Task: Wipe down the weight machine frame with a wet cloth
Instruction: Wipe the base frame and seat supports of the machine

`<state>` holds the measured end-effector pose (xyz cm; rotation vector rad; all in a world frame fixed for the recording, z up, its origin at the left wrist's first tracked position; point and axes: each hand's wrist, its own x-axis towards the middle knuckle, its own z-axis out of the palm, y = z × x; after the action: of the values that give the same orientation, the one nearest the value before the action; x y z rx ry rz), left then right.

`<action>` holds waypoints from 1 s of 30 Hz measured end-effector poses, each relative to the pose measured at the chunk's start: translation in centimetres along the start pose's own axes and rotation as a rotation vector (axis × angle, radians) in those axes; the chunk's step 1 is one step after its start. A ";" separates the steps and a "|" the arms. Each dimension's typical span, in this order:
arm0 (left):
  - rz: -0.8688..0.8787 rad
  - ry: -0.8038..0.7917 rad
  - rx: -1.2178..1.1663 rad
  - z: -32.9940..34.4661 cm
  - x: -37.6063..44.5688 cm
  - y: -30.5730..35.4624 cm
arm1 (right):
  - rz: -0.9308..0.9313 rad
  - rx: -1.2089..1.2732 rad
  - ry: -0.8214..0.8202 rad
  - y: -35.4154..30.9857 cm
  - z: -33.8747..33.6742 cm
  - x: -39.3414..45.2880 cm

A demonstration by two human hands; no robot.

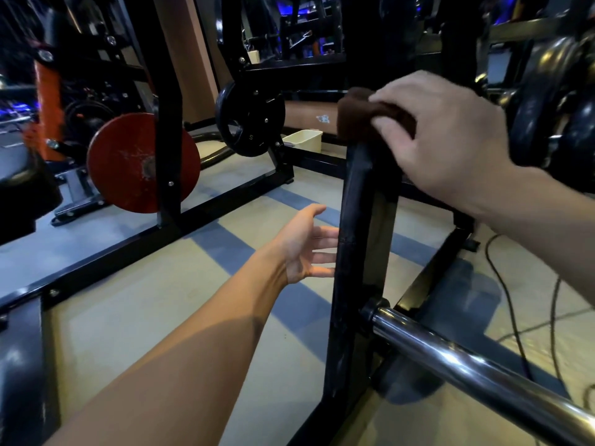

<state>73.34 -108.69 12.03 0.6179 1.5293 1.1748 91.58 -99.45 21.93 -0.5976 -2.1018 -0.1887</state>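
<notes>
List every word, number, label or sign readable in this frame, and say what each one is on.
"5": a small pale mark low on the black weight plate; blurred, so the reading is uncertain.
Small white sticker or emblem on the tan padded roller: too small and blurred to read.
Red weight plate: scuffed face, no legible text.
Brown cloth, black frame post and chrome bar: no text visible.

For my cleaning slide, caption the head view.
Right hand presses a brown cloth onto the black frame post; left hand open beside it.
</notes>
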 end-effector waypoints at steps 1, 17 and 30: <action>-0.003 0.003 0.000 -0.1 0.0 0.0 | 0.007 0.004 0.004 -0.2 0.2 0.1; 0.182 -0.136 -0.108 -5.6 -3.0 3.5 | 0.507 0.614 -0.430 -4.5 2.8 -3.3; 0.328 -0.185 -0.262 -5.8 -5.0 4.4 | 0.923 1.262 -1.070 -6.9 0.7 -2.8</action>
<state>68.64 -113.31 17.89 0.7947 1.1210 1.4927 89.04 -106.14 19.88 -0.8195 -2.0040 2.1735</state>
